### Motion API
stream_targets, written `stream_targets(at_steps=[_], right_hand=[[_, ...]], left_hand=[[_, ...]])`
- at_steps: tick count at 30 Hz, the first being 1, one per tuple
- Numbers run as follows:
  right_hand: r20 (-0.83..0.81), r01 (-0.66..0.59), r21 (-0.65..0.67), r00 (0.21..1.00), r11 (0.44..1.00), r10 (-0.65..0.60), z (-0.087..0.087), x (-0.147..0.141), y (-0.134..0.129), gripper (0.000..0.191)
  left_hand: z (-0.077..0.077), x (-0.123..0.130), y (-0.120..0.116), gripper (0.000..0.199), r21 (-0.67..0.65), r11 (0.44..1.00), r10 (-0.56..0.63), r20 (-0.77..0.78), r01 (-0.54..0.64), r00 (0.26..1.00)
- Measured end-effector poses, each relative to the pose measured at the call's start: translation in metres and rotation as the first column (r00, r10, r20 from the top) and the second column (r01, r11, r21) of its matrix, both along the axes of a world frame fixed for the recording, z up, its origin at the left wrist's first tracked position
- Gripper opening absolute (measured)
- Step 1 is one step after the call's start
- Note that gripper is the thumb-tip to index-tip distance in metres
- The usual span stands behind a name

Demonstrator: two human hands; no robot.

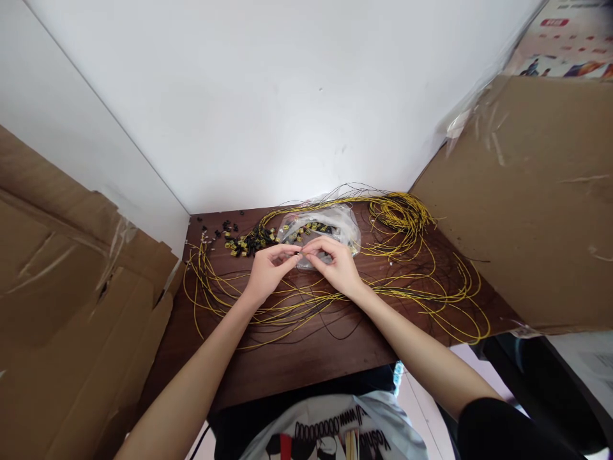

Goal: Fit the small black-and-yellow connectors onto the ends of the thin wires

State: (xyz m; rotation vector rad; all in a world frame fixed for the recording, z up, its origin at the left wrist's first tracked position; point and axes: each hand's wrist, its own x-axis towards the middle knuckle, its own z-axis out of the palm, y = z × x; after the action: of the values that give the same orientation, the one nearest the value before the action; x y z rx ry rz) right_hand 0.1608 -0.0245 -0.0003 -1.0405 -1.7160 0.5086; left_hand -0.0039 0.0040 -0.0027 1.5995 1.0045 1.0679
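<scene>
Over the middle of the table, my left hand (272,271) and my right hand (336,260) meet at the fingertips. Both are closed in a pinch on something tiny and dark between them, too small to name. A thin black wire shows just below the fingers; whether it joins the pinched thing I cannot tell. Behind my hands lies a clear plastic bag (352,223) with small yellow-and-black parts in it. To the left of the bag is a pile of the same yellow-and-black parts (239,244), with wires running from it. Yellow and black wires (297,313) stretch under both wrists.
A coiled bundle of yellow wires (402,214) lies at the back right of the brown table (306,364). Small black pieces (226,227) are scattered at the back left. Cardboard stands on the left (71,306) and right (536,204), with a white wall (268,108) behind.
</scene>
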Motion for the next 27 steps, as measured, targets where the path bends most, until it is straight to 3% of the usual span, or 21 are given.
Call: stream_targets(at_steps=[6, 13, 27], right_hand=[[-0.051, 0.000, -0.059, 0.999, 0.998, -0.003, -0.0035, -0.0015, -0.0010, 0.010], [-0.113, -0.033, -0.067, 0.993, 0.997, 0.025, -0.0046, -0.0027, -0.0014, 0.026], [-0.143, -0.050, -0.048, 0.989, 0.998, 0.042, -0.0055, -0.0021, -0.0013, 0.023]], left_hand=[[-0.0028, 0.0002, 0.0008, 0.029, 0.002, 1.000, 0.002, 0.017, -0.002, 1.000], [-0.0011, -0.0003, 0.0006, 0.027, 0.016, 0.999, 0.032, -0.028, -0.031, 0.999], [-0.0048, -0.0012, 0.0021, 0.022, 0.070, 0.997, 0.038, -0.028, -0.036, 0.999]])
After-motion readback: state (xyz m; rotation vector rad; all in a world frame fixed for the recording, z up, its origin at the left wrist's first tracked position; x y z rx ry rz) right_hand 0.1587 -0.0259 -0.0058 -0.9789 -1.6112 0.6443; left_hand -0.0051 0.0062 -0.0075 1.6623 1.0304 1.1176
